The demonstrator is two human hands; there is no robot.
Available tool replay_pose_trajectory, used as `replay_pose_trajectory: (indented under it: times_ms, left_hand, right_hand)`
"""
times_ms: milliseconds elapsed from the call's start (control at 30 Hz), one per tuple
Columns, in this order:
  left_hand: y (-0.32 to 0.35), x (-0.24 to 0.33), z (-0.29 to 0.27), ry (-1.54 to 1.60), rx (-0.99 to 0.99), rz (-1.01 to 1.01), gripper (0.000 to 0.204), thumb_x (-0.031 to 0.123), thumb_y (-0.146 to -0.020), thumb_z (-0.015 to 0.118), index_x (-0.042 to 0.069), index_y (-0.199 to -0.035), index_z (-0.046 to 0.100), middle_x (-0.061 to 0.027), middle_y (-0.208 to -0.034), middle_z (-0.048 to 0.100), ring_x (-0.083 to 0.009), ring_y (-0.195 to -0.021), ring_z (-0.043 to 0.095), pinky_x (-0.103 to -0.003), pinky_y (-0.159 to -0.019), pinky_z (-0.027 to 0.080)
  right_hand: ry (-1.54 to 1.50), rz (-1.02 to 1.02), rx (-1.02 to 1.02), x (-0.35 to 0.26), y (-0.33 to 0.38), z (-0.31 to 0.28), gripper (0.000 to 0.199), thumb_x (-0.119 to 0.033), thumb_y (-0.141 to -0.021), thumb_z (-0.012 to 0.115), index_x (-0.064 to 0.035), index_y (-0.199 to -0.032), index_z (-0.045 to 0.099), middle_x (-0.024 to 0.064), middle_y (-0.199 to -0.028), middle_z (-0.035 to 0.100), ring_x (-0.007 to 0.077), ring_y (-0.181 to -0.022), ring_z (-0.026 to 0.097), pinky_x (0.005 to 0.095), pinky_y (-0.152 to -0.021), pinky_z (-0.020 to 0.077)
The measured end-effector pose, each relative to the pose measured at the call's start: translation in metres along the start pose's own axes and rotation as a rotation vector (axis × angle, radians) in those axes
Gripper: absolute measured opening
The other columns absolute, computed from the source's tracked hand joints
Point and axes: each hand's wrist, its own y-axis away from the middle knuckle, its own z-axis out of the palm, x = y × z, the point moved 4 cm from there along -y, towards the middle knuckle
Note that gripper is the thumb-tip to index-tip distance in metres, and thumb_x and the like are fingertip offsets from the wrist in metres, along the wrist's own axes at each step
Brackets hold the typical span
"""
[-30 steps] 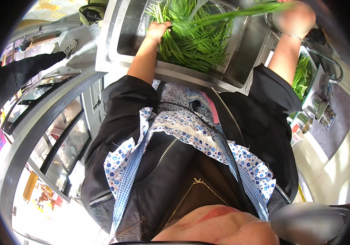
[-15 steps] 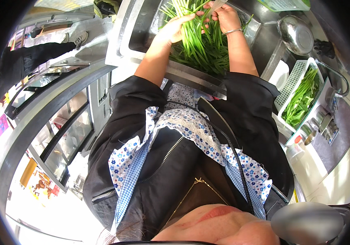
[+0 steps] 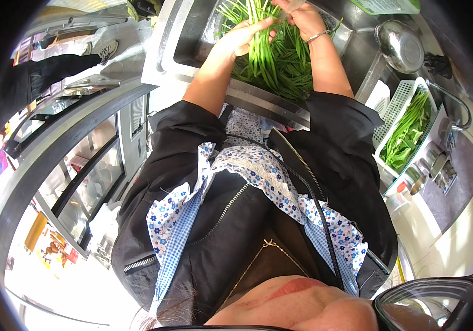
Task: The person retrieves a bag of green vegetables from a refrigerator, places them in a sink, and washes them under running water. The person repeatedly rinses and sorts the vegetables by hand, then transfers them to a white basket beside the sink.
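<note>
Both hands (image 3: pixel 272 27) gripping green stalks (image 3: pixel 269 60), steel sink (image 3: pixel 192 33)

Single view, head-worn fisheye. Looks steeply down the wearer's own torso; chin at 6 o'clock, very near the lens. Steel sink (image 3: pixel 192 38) lies farther off at 12 o'clock, white basket (image 3: pixel 399 105) at 2 o'clock. Straight edges bow toward the rim; dark vignette rings the frame. No second view.

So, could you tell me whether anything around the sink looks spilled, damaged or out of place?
Nothing stands out. Both hands, left and right, grip a bunch of long green stalks over the metal sink. More greens lie neatly inside a white basket to the right. No spill shows.
</note>
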Motion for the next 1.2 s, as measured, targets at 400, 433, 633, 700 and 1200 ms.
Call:
replay_pose_trajectory:
  times_ms: [400, 433, 633, 700, 1200]
  left_hand:
    - [-0.002, 0.003, -0.006, 0.098, -0.047, 0.056, 0.031, 0.013, -0.089, 0.056, -0.003, -0.116, 0.053, -0.0121, -0.094, 0.064, -0.0219, -0.082, 0.062, -0.036, -0.082, 0.053]
    - [-0.003, 0.003, -0.003, 0.053, -0.050, 0.042, 0.032, 0.013, -0.089, 0.056, -0.003, -0.117, 0.053, -0.0128, -0.095, 0.064, -0.0223, -0.084, 0.063, -0.036, -0.083, 0.053]
    - [0.002, 0.001, 0.014, 0.235, -0.161, -0.057, 0.037, 0.012, -0.091, 0.052, -0.005, -0.124, 0.045, -0.0250, -0.112, 0.059, -0.0338, -0.102, 0.061, -0.040, -0.086, 0.053]
    - [0.007, 0.003, 0.010, 0.138, -0.069, -0.042, 0.035, 0.013, -0.092, 0.052, -0.005, -0.122, 0.046, -0.0256, -0.112, 0.059, -0.0341, -0.102, 0.062, -0.041, -0.084, 0.053]
    - [0.022, 0.007, -0.014, -0.076, 0.107, 0.099, 0.023, 0.013, -0.090, 0.056, -0.002, -0.107, 0.060, -0.0150, -0.101, 0.064, -0.0221, -0.088, 0.063, -0.035, -0.078, 0.053]
  right_hand:
    - [-0.221, -0.016, 0.216, -0.022, 0.027, -0.080, 0.029, -0.024, -0.087, 0.065, -0.0001, -0.101, 0.057, 0.0048, -0.076, 0.053, 0.0069, -0.057, 0.042, 0.0229, -0.051, 0.0370]
    - [-0.239, 0.026, 0.069, -0.012, 0.025, -0.059, 0.029, -0.024, -0.086, 0.067, -0.0004, -0.099, 0.057, 0.0039, -0.077, 0.054, 0.0065, -0.057, 0.042, 0.0230, -0.050, 0.0359]
    - [-0.249, 0.173, 0.037, 0.011, 0.017, -0.011, 0.010, -0.014, -0.091, 0.057, -0.0040, -0.092, 0.057, 0.0028, -0.069, 0.054, 0.0103, -0.052, 0.046, 0.0236, -0.044, 0.0373]
    - [-0.471, -0.035, 0.106, 0.000, 0.010, -0.023, 0.008, -0.012, -0.091, 0.057, -0.0042, -0.093, 0.057, 0.0021, -0.070, 0.053, 0.0100, -0.054, 0.048, 0.0216, -0.044, 0.0374]
    - [-0.396, 0.000, 0.290, -0.038, 0.016, -0.034, 0.021, -0.030, -0.091, 0.058, -0.0130, -0.080, 0.052, -0.0005, -0.058, 0.048, 0.0089, -0.041, 0.039, 0.0240, -0.033, 0.0271]
